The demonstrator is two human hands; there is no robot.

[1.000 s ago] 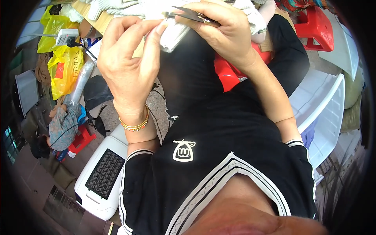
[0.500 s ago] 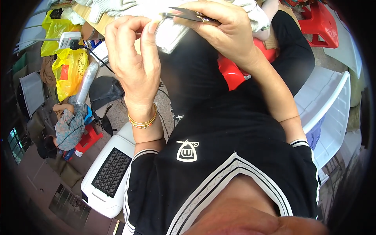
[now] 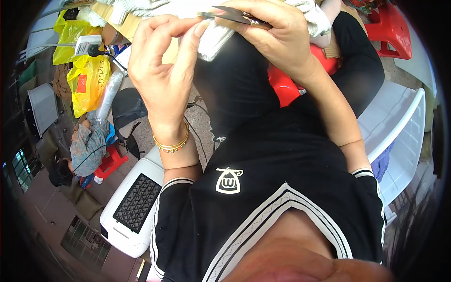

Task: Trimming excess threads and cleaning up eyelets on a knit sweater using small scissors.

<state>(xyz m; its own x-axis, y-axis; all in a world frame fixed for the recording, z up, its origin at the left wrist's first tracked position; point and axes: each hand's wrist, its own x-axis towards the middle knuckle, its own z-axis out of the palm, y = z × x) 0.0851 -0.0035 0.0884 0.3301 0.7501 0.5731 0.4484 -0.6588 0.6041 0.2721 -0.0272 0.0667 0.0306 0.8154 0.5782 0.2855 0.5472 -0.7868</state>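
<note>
Right hand is gripping black scissors; left hand is curling near the blades, its grip too blurry to tell, white knit cloth showing beside.

Likely a garment workshop, pale knitwear on a wooden table, red stools, white bin

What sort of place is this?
Probably a small, informal garment workshop: the right hand holds dark scissors beside pale knitted fabric, and another person is by a red stool nearby.
</note>
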